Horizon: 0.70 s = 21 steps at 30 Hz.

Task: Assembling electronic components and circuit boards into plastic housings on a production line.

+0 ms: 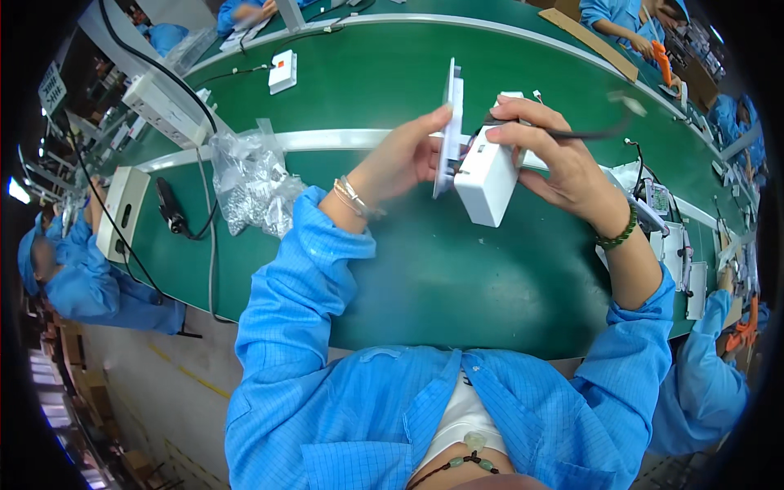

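My left hand (404, 157) is closed on the edge of a thin white plastic panel (451, 135), which stands nearly upright. In my right hand (563, 159) is a white box-shaped housing (487, 181), tilted, its narrow side toward me. The fingers lie over its top and the thumb is at its side. Panel and housing are close together, with a few thin wires partly visible between them. A black cable (584, 133) runs off to the right from beside my right fingers, its far end blurred. What lies inside the housing is hidden.
On the green bench (408, 302) a clear bag of small metal parts (253, 184) lies left, near a black plug (170, 204) and a power strip (163, 110). A white box (282, 72) sits far back. Opened housings (674, 245) lie right. Co-workers sit around.
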{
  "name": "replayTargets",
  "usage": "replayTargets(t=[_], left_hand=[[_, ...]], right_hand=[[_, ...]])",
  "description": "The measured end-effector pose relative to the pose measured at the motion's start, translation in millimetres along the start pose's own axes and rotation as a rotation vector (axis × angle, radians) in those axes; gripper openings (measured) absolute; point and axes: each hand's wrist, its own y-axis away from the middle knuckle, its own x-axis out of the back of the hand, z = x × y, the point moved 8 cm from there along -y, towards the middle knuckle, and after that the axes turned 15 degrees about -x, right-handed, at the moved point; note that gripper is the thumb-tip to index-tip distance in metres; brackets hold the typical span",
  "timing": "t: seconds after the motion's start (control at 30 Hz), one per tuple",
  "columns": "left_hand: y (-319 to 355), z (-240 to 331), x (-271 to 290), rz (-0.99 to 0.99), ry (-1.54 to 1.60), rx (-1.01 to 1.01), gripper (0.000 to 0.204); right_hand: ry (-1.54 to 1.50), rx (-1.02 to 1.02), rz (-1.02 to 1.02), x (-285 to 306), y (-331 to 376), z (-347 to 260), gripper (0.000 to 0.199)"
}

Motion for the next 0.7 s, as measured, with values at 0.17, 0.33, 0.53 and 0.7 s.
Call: replayTargets(t=[0.17,0.33,0.53,0.7], left_hand=[[10.8,11.9,-36.3,-0.003,0.235,-0.088,0.053],[20.6,0.5,-52.7,-0.208,0.251,-0.003,0.060],[16.2,-3.6,-50.6,-0.221,0.211,-0.012,0.062],[7.7,6.1,-36.7,-0.036,0.205,-0.172,0.064]], right_hand=[[0.099,0.090,0.151,0.9,3.7,-12.8,0.058],[0.274,0.203,0.191,-3.9,1.6,-14.1,0.050],[0.312,0.191,0.168,-12.1,-7.0,-7.3,0.054],[0.034,-0.137,0.023,-9.9,3.5,19.1,0.049]])
